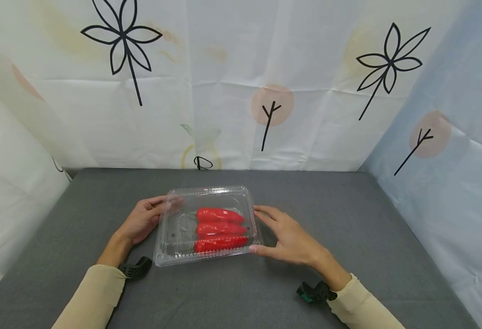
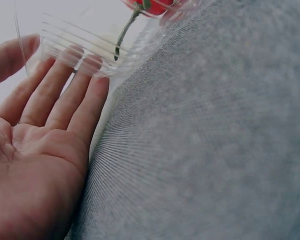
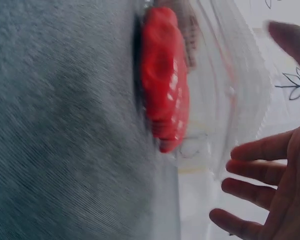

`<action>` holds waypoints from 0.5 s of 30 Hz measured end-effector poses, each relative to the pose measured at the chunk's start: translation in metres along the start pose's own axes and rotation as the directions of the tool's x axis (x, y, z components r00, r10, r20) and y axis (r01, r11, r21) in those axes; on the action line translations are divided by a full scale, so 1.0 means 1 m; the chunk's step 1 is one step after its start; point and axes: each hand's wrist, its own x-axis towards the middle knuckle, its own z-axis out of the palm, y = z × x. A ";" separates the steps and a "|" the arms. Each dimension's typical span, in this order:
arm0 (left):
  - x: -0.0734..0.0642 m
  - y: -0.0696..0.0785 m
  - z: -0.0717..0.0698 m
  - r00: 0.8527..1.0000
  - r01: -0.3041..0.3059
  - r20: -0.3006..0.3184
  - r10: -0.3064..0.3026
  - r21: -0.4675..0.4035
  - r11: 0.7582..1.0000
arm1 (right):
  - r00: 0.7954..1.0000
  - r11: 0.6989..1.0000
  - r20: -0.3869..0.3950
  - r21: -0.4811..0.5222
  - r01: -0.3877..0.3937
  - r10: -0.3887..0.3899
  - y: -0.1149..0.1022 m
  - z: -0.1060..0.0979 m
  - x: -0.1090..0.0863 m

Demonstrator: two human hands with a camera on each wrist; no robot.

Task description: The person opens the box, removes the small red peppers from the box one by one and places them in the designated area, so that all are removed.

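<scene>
A clear plastic clamshell box (image 1: 185, 198) lies on the grey cloth, with three red chili peppers (image 1: 220, 229) side by side inside. One green stem (image 2: 127, 32) shows through the plastic in the left wrist view. Whether the lid is fastened I cannot tell. My left hand (image 1: 142, 219) is at the box's left side, its nearly straight fingers (image 2: 65, 95) against the ribbed wall and its thumb near the rim. On the right side, my right hand (image 1: 286, 235) has its fingers and thumb spread beside the box edge. Those fingers (image 3: 255, 172) look straight, with nothing gripped between them.
Grey cloth (image 1: 224, 297) covers the table. A white printed curtain (image 1: 232, 123) stands along the back edge, and more fabric hangs at the left and right. Dark straps with camera mounts (image 1: 316, 291) sit on both wrists.
</scene>
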 end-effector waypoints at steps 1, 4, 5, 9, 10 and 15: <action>0.000 0.000 0.000 1.000 0.003 -0.007 -0.003 0.003 1.000 | 1.000 1.000 0.003 -0.013 -0.010 0.010 -0.001 0.002 0.000; 0.001 0.000 0.000 1.000 0.020 -0.021 -0.020 0.014 1.000 | 1.000 0.999 -0.004 -0.045 -0.022 0.022 -0.002 0.012 0.002; 0.000 0.001 0.000 0.999 0.026 -0.024 -0.025 0.021 0.999 | 1.000 0.999 -0.007 -0.045 -0.030 0.030 -0.002 0.016 0.003; 0.000 0.001 0.000 0.998 0.049 -0.033 -0.048 0.042 0.998 | 0.997 0.997 -0.005 0.035 -0.073 0.074 -0.003 0.028 0.005; 0.000 0.001 0.000 0.998 0.052 -0.033 -0.051 0.044 0.998 | 0.996 0.993 -0.002 0.075 -0.090 0.091 -0.004 0.031 0.006; -0.001 0.001 0.000 0.999 0.049 -0.021 -0.048 0.039 0.998 | 0.993 0.960 -0.008 0.255 -0.113 0.119 -0.006 0.040 0.005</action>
